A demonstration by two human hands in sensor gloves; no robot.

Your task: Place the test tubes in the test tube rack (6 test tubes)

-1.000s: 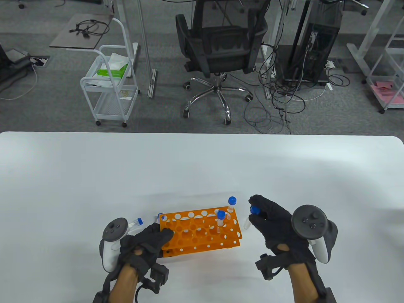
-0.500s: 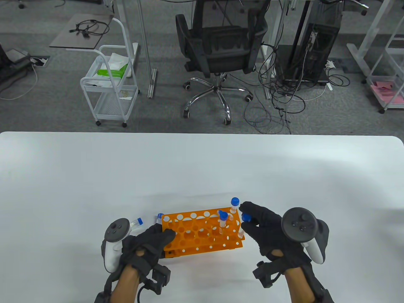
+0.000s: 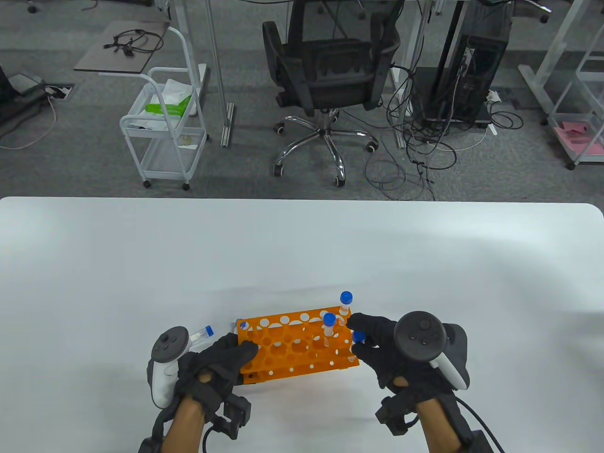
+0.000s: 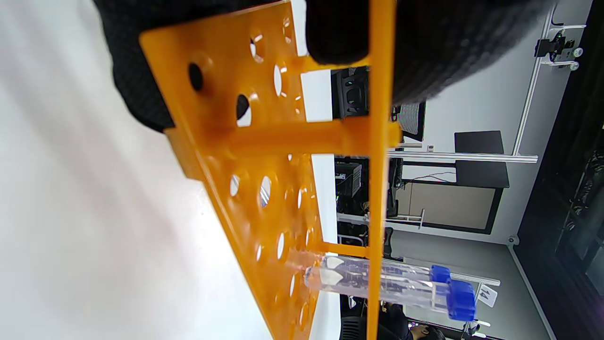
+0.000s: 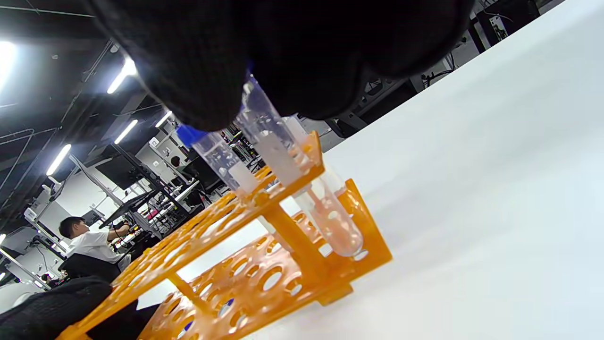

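Note:
The orange test tube rack (image 3: 292, 347) stands on the white table near the front edge. My left hand (image 3: 238, 353) grips its left end; in the left wrist view the fingers (image 4: 424, 42) wrap the rack (image 4: 283, 141). My right hand (image 3: 360, 336) pinches a blue-capped tube (image 3: 358, 338) by its top at the rack's near right corner. In the right wrist view this tube (image 5: 302, 189) passes through the top plate, its tip at the lower plate. Two tubes stand in the rack, one far right (image 3: 346, 304), one in front of it (image 3: 329, 325).
A loose blue-capped tube (image 3: 202, 332) lies on the table (image 3: 302, 255) left of the rack, beside my left hand's tracker. Another blue cap (image 3: 241, 324) shows at the rack's far left corner. An office chair and a white cart stand on the floor beyond the table.
My right hand has moved left and nearer with the tube, from beside the rack's right end to over its near right corner, and the tube now sits in a hole. My left hand keeps its grip.

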